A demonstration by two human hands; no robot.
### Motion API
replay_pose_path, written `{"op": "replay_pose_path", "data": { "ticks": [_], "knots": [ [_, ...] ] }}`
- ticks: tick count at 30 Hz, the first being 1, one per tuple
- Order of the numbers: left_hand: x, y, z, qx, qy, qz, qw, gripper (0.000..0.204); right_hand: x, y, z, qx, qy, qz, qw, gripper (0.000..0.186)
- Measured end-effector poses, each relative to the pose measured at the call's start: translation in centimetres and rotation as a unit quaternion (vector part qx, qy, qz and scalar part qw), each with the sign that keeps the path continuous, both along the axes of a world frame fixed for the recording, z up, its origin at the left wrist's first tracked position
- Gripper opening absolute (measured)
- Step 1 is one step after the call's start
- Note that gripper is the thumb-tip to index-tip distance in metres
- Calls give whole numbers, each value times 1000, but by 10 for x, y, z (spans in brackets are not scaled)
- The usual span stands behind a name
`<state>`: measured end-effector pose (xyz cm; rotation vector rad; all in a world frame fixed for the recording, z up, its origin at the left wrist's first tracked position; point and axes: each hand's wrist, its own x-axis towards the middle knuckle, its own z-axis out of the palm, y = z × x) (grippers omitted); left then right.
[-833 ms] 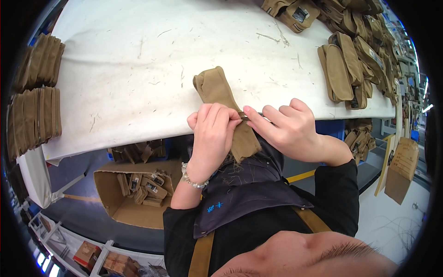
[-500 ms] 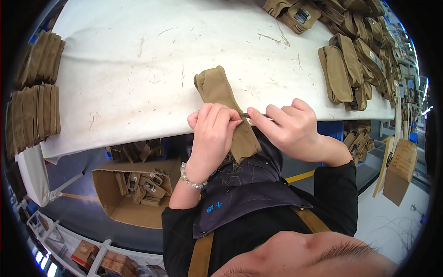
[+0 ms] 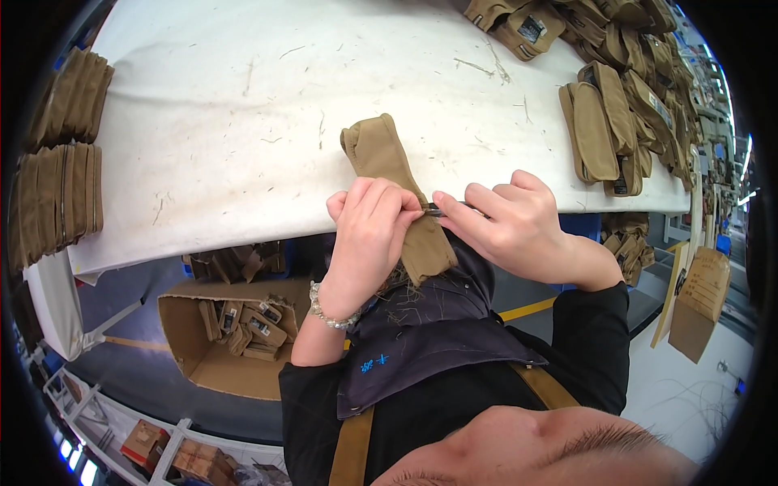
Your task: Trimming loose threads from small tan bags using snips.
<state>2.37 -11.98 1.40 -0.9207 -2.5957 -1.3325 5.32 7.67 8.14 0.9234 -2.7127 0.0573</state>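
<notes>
A long brown fabric pouch (image 3: 377, 150) slants over the table's near edge, its lower end against my apron. My left hand (image 3: 371, 231) is closed on the pouch, with thumb and index finger pinched at its right edge. My right hand (image 3: 506, 223) is closed around slim metal thread snips (image 3: 435, 211), mostly hidden by the fingers. The tip of the snips is at the pouch's edge, right beside my left fingertips. Whether the blades are apart is too small to tell.
Brown pouches stand stacked at the left (image 3: 57, 198) and lie piled at the right (image 3: 596, 134) of the white table (image 3: 227, 146). Loose threads lie on the cloth and on my dark apron (image 3: 429, 344). An open cardboard box (image 3: 182, 340) with pouches stands on the floor, lower left.
The snips' tip has dropped slightly and come closer to my left fingertips. My left hand has shifted a little left. The pouch has hardly moved.
</notes>
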Motion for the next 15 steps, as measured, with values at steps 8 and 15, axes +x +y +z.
{"op": "replay_pose_path", "data": {
  "ticks": [8, 15],
  "knots": [
    [-2, -2, 2, 8, -2, -17, 1000, 17, 2, 2, -4, 44, -8, 15, 999, 25],
    [-5, -13, 2, 9, -6, -71, 997, 16, 2, 6, 7, 27, -22, -7, 999, 26]
  ]
}}
